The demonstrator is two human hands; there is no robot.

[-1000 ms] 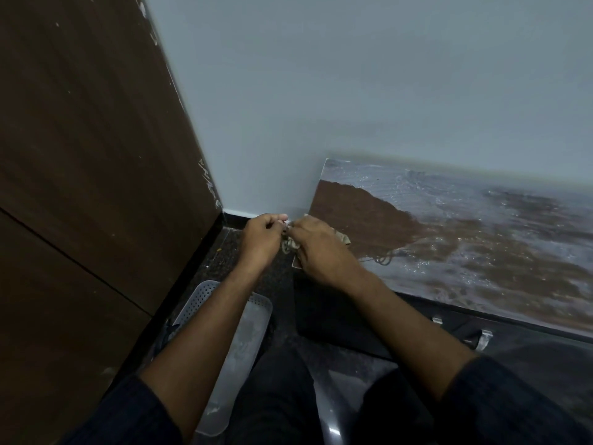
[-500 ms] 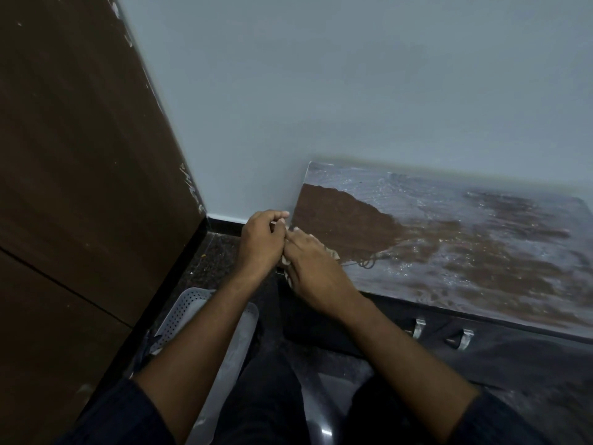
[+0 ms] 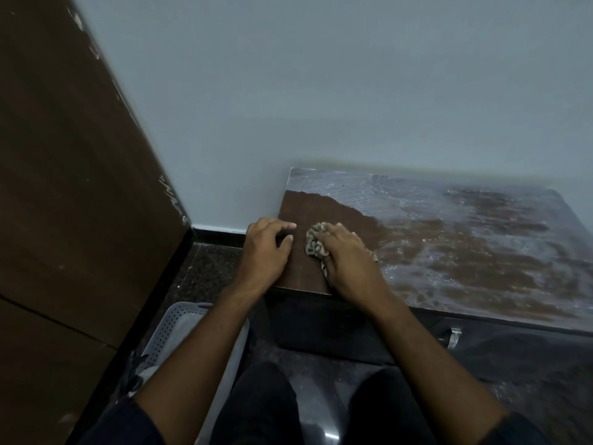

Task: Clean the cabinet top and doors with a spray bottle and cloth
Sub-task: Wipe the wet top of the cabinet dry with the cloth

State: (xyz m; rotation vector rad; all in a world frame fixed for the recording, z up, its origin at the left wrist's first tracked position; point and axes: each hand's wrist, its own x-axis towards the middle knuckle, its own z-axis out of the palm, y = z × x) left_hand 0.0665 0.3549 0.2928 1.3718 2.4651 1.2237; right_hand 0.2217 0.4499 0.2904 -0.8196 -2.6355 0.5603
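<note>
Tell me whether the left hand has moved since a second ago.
Yes. The left hand has parted from the right hand and cloth, now resting on the cabinet top's left corner.

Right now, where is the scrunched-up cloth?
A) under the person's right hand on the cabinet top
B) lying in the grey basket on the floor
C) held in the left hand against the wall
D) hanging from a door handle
A: the crumpled cloth lies on the dry brown corner of the cabinet top with the right hand on it, while the left hand rests beside it, holding nothing.
</note>
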